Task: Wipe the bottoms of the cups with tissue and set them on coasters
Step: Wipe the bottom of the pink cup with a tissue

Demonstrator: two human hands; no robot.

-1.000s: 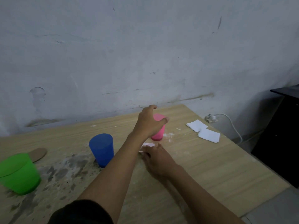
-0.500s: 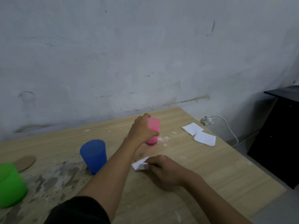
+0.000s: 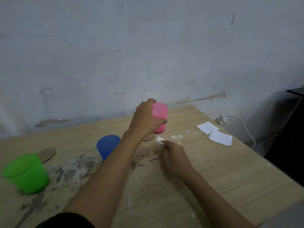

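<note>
Scuffed wooden table (image 3: 213,175) is the landmark. Above its far middle, the left hand (image 3: 145,120) is wrapped around the pink plastic cup (image 3: 159,119), lifted clear (coaster (image 3: 148,137) right beneath). Right hand (image 3: 175,157) pinches a small white tissue scrap (image 3: 159,139) just below. I'd tilt the cup's base toward that tissue and wipe firmly.

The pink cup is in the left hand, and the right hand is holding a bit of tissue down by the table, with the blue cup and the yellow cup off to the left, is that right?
One thing is wrong: no yellow cup. The head view shows a green cup at the left, beyond the blue cup. The rest holds: the left hand grips the pink cup, and the right hand holds tissue low over the table.
</note>
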